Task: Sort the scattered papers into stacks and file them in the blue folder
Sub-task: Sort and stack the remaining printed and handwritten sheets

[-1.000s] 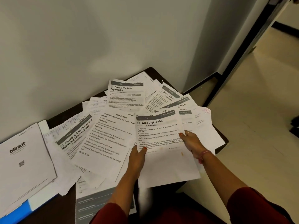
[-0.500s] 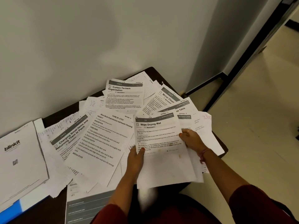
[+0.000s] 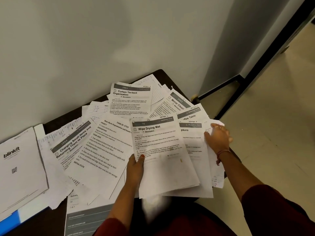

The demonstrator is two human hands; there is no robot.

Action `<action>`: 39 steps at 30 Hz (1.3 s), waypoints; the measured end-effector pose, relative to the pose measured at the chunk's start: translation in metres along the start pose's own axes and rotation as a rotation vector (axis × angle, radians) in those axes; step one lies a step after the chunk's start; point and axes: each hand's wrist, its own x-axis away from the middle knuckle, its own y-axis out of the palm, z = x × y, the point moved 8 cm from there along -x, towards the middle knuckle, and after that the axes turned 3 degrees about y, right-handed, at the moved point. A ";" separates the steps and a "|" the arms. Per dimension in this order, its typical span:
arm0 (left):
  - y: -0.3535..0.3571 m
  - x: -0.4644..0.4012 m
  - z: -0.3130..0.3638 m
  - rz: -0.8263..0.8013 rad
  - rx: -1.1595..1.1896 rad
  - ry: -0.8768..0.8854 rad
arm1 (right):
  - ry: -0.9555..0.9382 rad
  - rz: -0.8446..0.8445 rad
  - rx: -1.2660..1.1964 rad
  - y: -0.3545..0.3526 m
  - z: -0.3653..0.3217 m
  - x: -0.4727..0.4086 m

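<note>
Sheets read "Wipe Drying Mat", "Curtain Tie-back Organization"; booklet reads "blinkit".
</note>
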 end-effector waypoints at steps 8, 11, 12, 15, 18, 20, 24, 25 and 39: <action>0.004 -0.001 -0.007 0.047 0.105 -0.055 | -0.142 -0.047 -0.055 0.014 -0.024 0.013; 0.005 0.000 -0.005 0.070 0.134 -0.046 | -0.174 -0.049 -0.079 0.020 -0.028 0.018; 0.006 0.000 -0.005 0.070 0.142 -0.047 | -0.178 -0.048 -0.089 0.022 -0.029 0.018; 0.009 0.001 -0.003 0.066 0.156 -0.042 | -0.178 -0.042 -0.121 0.023 -0.029 0.018; 0.010 0.001 -0.005 0.063 0.150 -0.045 | -0.123 -0.048 -0.238 0.022 -0.025 0.012; 0.011 -0.001 -0.008 0.062 0.134 -0.048 | -0.037 -0.069 -0.392 0.019 -0.021 0.005; 0.014 0.001 -0.011 0.039 0.138 -0.052 | 0.089 -0.142 -0.600 0.017 -0.024 -0.012; 0.016 0.002 -0.011 0.028 0.145 -0.053 | 0.098 -0.163 -0.638 0.017 -0.027 -0.015; 0.022 0.001 -0.019 0.030 0.152 -0.083 | -0.043 -0.243 -0.548 0.009 -0.067 -0.020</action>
